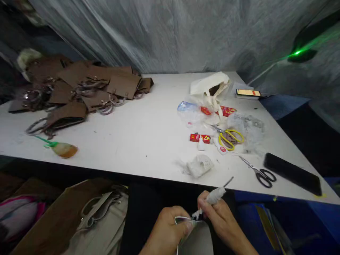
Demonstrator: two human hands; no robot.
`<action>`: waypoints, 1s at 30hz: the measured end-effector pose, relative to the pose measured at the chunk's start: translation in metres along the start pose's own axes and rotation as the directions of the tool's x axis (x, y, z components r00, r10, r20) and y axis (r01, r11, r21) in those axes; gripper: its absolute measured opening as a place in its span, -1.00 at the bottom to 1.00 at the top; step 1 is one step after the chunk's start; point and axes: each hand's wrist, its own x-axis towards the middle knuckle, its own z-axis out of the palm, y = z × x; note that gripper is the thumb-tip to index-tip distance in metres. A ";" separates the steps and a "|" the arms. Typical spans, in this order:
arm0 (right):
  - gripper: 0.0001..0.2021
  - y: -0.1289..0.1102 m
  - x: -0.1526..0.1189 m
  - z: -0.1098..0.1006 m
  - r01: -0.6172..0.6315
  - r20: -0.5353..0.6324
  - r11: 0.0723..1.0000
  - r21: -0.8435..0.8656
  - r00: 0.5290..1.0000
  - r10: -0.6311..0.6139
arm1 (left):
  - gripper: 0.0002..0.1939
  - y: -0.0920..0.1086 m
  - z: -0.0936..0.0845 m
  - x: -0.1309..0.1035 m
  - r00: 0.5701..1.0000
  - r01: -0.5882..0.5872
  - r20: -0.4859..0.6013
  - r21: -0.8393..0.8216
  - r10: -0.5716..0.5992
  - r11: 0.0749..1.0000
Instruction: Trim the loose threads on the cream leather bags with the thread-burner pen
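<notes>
Both hands were down at the 6 o'clock edge of the shot, below the near edge of the white table (148,141), pretty much over the lap. The left hand (170,230) came in from the bottom, knuckles up, fingers curled in and pinched tight on a small pale piece with a thin metal ring (183,221) at its top. The right hand (221,217) sat just at its 3 o'clock, wrist angled in from the lower right, thumb and fingers closed round a white-crusted applicator stick (215,194). The stick's bare metal end poked up toward 1 o'clock and its gunky tip pointed down, right at the ring, touching or nearly so; couldn't tell which.

On the table, at about 12 o'clock from the hands, there was a crumpled whitish lump (199,164). Further up sat yellow-handled scissors (230,138) next to small red packets (199,138). Black-handled scissors (260,173) lay at 2 o'clock, with a long black case (292,173) just past them. A pile of brown bags (79,92) with ring handles filled the far left at 10 o'clock, and a cream cloth bag (209,85) sat toward 1 o'clock at the back.
</notes>
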 end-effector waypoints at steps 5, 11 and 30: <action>-0.53 -0.007 0.010 0.005 -0.005 -0.007 1.000 0.011 1.000 0.005 | -0.85 -0.017 0.002 0.005 0.995 -0.039 0.088 -0.093 0.047 0.995; -0.46 0.004 0.000 0.030 -0.091 -0.267 0.986 0.138 0.955 0.126 | -0.57 -0.037 -0.008 0.021 0.993 -0.056 0.084 -0.278 0.082 0.959; -0.83 0.005 0.054 -0.016 0.219 -0.445 0.878 -0.426 0.794 -0.414 | -0.49 -0.034 -0.039 0.043 0.988 -0.044 -0.150 -0.504 -0.037 0.863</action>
